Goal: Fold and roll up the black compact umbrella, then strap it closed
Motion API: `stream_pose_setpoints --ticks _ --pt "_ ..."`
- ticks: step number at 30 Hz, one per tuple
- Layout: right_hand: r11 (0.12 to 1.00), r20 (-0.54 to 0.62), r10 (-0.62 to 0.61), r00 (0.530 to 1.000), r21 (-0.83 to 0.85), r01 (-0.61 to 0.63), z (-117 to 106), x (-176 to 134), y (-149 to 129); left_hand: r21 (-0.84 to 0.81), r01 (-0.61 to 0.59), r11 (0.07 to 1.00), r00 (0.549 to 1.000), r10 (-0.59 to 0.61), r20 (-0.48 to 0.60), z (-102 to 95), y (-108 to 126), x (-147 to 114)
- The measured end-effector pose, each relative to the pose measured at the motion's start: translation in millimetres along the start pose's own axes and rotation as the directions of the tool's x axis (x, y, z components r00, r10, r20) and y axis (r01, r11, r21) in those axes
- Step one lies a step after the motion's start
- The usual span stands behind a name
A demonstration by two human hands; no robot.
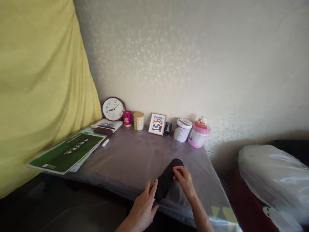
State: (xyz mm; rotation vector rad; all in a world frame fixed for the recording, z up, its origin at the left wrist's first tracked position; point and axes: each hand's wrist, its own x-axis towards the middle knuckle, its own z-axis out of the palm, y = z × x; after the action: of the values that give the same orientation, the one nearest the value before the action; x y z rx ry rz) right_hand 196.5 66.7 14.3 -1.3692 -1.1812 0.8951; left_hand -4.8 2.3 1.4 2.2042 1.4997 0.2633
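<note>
A long black bundle (166, 182), soft like fabric and perhaps a folded umbrella, lies slantwise near the table's front edge. My left hand (145, 206) rests at its near left end, fingers apart, the fingertips touching its side. At the far right end, my right hand (184, 182) has thumb and forefinger pinched together on the bundle's edge. Whatever thin part sits in that pinch is too small to make out. My right hand covers some of the bundle's right side.
Clear plastic covers the table (125, 161). Along the wall stand a clock (113, 109), a pink tin (127, 118), a yellow-lidded can (138, 121), a panda picture frame (157, 124) and two tubs (182, 130). A green folder (70, 153) lies left, near a white marker (105, 142).
</note>
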Motion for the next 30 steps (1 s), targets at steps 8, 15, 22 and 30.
stream_pose_setpoints --ticks 8,15,22,30 --pt "0.999 -0.035 0.017 0.999 0.042 -0.016 -10.8 -3.2 3.0 -0.034 -0.115 0.993 0.991 0.112 -0.08 3.2 -1.5 -5.6" --pt "0.994 -0.018 -0.082 0.996 -0.075 0.08 -7.5 -1.7 5.0 0.007 -0.147 0.989 0.988 0.148 -0.045 6.1 -4.3 -5.6" --pt "0.887 0.173 -0.289 0.942 -0.322 0.331 7.3 -6.4 -6.3 0.017 -0.122 0.992 0.992 0.123 -0.031 3.3 -0.5 -7.0" --pt "0.762 0.337 -0.299 0.893 -0.478 0.436 19.5 -5.8 -10.8 0.01 -0.167 0.986 0.985 0.168 -0.049 4.7 -1.6 -4.9"
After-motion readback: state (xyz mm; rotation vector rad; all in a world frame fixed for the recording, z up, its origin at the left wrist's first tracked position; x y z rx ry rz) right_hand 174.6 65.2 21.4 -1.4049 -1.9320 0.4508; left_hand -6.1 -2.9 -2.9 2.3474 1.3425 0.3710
